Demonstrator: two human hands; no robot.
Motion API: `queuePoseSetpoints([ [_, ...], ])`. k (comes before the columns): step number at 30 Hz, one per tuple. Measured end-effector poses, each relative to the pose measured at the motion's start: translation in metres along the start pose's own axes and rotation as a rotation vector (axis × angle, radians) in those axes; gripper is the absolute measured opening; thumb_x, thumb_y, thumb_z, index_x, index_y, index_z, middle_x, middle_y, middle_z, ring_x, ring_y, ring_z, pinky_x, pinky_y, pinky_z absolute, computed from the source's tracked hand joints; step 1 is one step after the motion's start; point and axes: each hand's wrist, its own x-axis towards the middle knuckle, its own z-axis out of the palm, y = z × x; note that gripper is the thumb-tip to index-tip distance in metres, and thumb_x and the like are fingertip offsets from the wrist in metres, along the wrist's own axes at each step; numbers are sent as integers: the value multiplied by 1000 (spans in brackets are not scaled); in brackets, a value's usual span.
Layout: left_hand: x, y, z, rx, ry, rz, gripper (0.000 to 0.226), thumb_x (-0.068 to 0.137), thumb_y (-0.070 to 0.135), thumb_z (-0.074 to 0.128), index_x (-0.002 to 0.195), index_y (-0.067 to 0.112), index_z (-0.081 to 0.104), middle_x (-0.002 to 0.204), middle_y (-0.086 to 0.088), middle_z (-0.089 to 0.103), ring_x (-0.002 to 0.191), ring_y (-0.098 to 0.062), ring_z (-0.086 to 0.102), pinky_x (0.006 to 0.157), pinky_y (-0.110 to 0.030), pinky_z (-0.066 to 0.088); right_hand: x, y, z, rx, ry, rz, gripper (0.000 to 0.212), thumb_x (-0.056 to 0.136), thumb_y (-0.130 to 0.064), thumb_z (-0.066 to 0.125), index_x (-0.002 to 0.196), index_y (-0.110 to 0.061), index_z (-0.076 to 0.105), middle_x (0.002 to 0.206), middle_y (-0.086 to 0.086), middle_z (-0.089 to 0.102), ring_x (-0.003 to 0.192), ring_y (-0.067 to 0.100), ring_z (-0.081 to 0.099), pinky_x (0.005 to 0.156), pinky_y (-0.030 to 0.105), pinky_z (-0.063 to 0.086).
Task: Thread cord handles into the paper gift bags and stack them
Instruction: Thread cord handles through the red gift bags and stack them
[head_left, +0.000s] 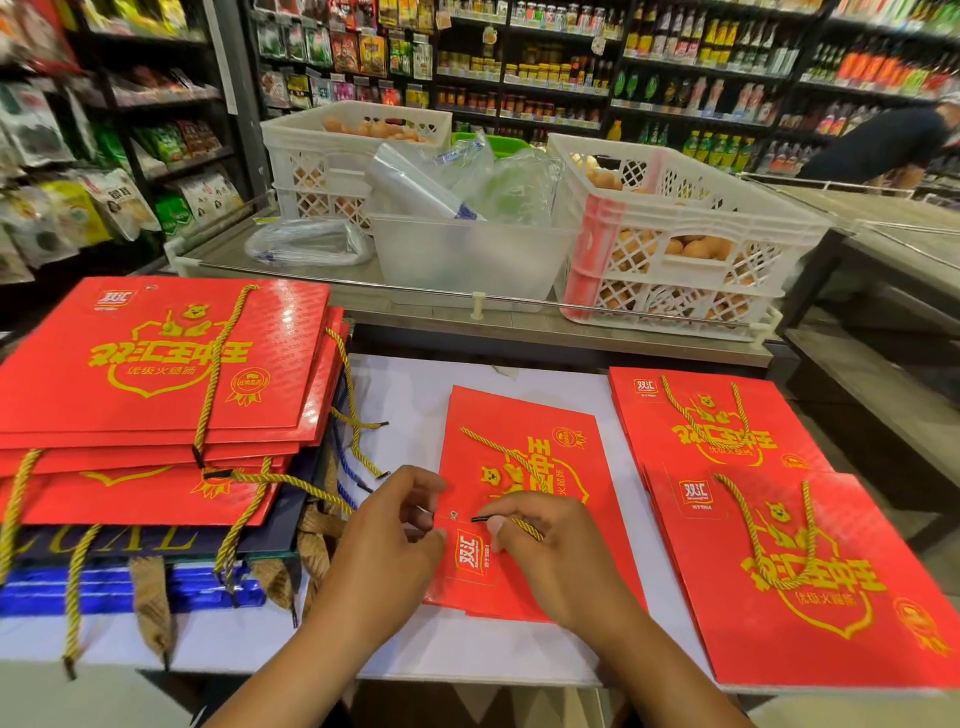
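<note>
At frame centre a red bag (524, 499) lies flat; the right hand (545, 540) pinches the gold cord (511, 457), its tip near the hole, while the left hand's (400, 525) grip pinches the bag's edge. Two corded bags (779, 514) lie lower right; the pile (150, 374) at left seems mostly unthreaded

Red gift bags (524, 499) read 双汇 (also 优级火腿肠).

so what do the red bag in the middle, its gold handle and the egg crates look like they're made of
Red bag: glossy coated paper or card, lying flat with sharp edges.
Gold cord: twisted rope, likely synthetic, with a black hard tip the right hand pinches.
Egg crates: white moulded plastic, lattice walls.
</note>
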Motion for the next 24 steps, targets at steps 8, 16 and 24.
queuePoseSetpoints([
  [8,1,-5,5,-228,48,11,36,99,3,63,109,38,67,95,3,71,89,-21,66,73,-42,57,20,-1,1,121,64,13,14,88,-8,79,82,-21,78,75,1,76,76,15,73,74,32,58],
  [16,-2,-7,8,-200,69,-24,35,97,-5,61,113,25,65,95,7,79,87,-10,73,71,-25,59,23,5,5,58,66,-29,15,88,-11,79,80,-23,77,75,3,73,75,24,70,71,42,57],
  [24,-2,-6,8,-172,45,-18,28,100,5,63,113,30,66,98,11,79,93,-9,73,80,-32,60,17,5,11,-206,91,-192,14,91,-15,76,87,-28,75,90,-21,70,84,4,67,67,22,51],
])
